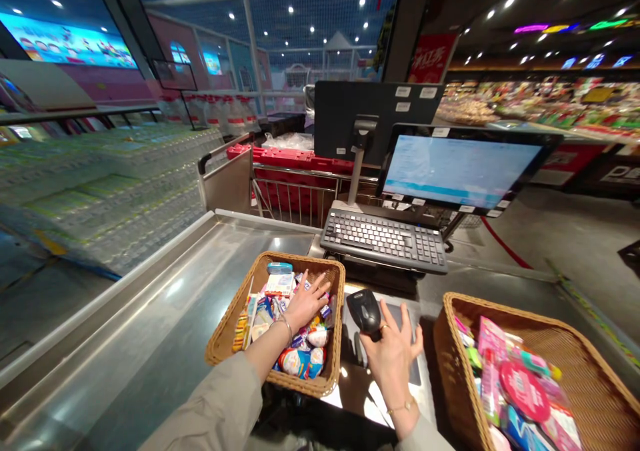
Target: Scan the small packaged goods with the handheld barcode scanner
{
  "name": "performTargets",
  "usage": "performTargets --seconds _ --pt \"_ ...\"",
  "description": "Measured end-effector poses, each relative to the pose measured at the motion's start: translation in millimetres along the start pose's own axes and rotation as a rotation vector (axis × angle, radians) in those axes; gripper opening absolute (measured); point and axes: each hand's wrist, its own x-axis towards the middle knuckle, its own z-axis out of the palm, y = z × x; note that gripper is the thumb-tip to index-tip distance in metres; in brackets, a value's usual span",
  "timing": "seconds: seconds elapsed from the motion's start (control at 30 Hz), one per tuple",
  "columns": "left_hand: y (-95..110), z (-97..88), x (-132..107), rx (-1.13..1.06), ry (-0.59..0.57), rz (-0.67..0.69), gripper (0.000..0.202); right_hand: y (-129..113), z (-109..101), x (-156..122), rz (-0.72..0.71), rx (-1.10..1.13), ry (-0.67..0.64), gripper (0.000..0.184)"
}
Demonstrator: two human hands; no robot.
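My left hand [307,302] reaches into a brown wicker basket [273,381] on the metal counter. Its fingers are spread over small packaged sweets and snacks [295,361], and nothing shows gripped in it. A flat blue packet [279,268] and a white box [279,284] lie at the basket's far end. My right hand [393,348], open with fingers apart, is beside a black handheld barcode scanner [365,310]. The thumb and index finger are close to the scanner; I cannot tell whether they touch it.
A second wicker basket [590,354] with colourful packages [523,388] stands on the right. Behind the scanner are a keyboard [385,238], a lit monitor [460,168] and a dark second screen [340,118]. The steel counter [165,311] has a raised left edge. A metal cart [295,188] stands beyond.
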Motion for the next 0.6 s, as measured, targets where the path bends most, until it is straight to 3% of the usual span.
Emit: performTargets --seconds 0.13,0.3,0.43,0.6 --pt "4.7 -1.4 2.9 0.012 0.008 0.024 0.016 -0.2 -0.6 0.0 -0.003 0.005 0.005 0.016" --pt "6.4 -16.2 4.5 -0.013 0.022 0.007 0.016 -1.1 -3.2 -1.0 0.0 0.014 -0.008 0.017" --pt "6.7 -39.5 3.4 -0.087 0.074 -0.054 0.015 -2.2 -2.6 -2.0 -0.004 0.023 -0.004 0.018" --pt "0.7 -75.7 1.7 -0.185 0.202 -0.274 0.01 -3.6 -2.2 -3.5 -0.016 0.042 0.009 0.017"
